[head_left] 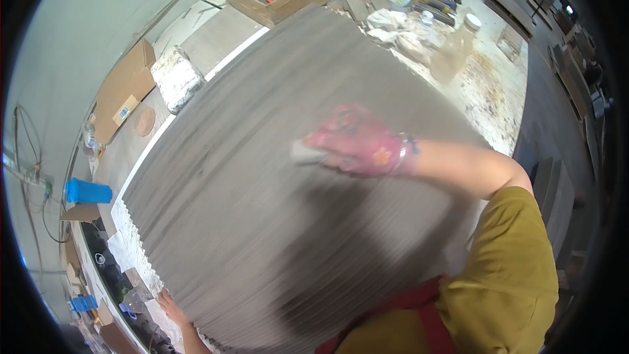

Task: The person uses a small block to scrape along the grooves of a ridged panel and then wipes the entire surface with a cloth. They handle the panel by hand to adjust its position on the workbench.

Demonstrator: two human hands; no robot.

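A large grey-brown panel [216, 216] with dark wood-like streaks lies flat in front of me. Over its middle, my right hand [354, 141], in a pink patterned glove, is closed around a small pale pad [306, 153]. Motion smears both, and the pad's exact kind cannot be made out. The pad appears to be against the panel's surface. At the near left corner, my left hand [173, 311] rests by the panel's edge with its visible fingers stretched out. Beside that hand runs ragged white material [141, 242] along the edge.
Beyond the panel stands a cardboard box [288, 1] of tools and sticks. A cloudy bottle [457, 49] and crumpled white cloths [400, 29] occupy the stained table on the right. Along the left are a white wrapped block [175, 78], a cardboard piece [124, 92] and a blue cup [88, 191].
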